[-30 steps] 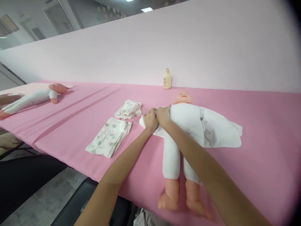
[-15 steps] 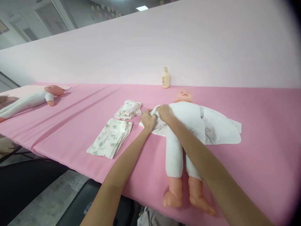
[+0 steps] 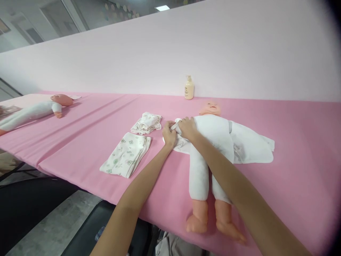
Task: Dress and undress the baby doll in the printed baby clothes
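Observation:
A baby doll [image 3: 198, 177] with a white cloth body lies on its back, its feet toward me. Under and beside it a white baby shirt [image 3: 253, 145] is spread, one side reaching out to the right. At the doll's left side my left hand [image 3: 169, 134] has its fingers closed on the bunched shirt sleeve. My right hand [image 3: 188, 128] grips the same bunched cloth just beside it, close to the doll's shoulder. The doll's arm on that side is hidden by the cloth and my hands.
A folded printed cloth [image 3: 126, 154] and a crumpled printed cloth [image 3: 146, 123] lie left of the doll. A pump bottle [image 3: 189, 88] stands by the wall. Another doll [image 3: 39, 109] lies far left on the pink table [image 3: 87, 142]. Black chairs [image 3: 106, 220] stand below the front edge.
My left hand has shifted slightly right and up, closer to my right hand, and the bunched sleeve has shifted with it. The doll stays in place; the view has moved a little.

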`<state>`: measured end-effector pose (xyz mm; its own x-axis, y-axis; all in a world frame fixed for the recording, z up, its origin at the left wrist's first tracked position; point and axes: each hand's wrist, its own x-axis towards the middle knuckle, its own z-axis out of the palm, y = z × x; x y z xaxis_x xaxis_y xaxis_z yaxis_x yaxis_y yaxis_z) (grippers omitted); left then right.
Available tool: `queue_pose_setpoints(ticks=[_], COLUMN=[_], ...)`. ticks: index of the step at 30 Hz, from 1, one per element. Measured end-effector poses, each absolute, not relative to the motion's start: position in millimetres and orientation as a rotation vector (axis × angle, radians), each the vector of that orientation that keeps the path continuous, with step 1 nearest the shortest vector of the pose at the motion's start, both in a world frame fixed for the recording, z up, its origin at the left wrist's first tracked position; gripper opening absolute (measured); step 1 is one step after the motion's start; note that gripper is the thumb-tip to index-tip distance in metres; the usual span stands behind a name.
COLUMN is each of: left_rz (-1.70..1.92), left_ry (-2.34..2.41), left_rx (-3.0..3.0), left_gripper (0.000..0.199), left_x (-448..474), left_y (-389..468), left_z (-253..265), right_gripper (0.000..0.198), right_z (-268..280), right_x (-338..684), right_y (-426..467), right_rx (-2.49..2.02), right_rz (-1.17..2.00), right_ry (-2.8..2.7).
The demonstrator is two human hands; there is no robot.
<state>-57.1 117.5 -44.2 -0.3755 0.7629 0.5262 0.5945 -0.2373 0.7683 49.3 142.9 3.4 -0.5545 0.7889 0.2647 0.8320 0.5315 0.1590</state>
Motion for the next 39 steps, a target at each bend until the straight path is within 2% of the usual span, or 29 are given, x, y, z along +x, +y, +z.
queue_pose_setpoints(ticks=[5, 12, 20, 24, 34, 39], left_rz=[1.759, 1.674, 1.918, 1.947, 1.881, 1.619], left_ry=[1.786, 1.751, 1.412, 1.32, 1.336, 1.782], left_rx=[1.499, 1.317, 0.889, 0.827, 1.005, 1.563], left_gripper=[0.04, 0.045, 0.019, 0.019, 0.03, 0.021], left_x=[-62, -68, -72, -73, -73, -64], left_y=[124, 130, 135, 137, 138, 129], left_z=[-46, -39, -34, -36, -41, -41], right_gripper=[0.025, 0.025, 0.023, 0.022, 0.031, 0.031], right_z=[6, 15, 18, 18, 26, 26], right_x=[58, 69, 77, 78, 79, 77], right_y=[146, 146, 153, 154, 156, 145], right_rx=[-1.363, -1.314, -1.344, -1.339, -1.31, -1.35], right_rz=[-0.345, -0.3, -0.217, -0.192, 0.072, 0.017], right_ry=[-2.566, -2.559, -2.417, -2.386, -2.219, -2.342])
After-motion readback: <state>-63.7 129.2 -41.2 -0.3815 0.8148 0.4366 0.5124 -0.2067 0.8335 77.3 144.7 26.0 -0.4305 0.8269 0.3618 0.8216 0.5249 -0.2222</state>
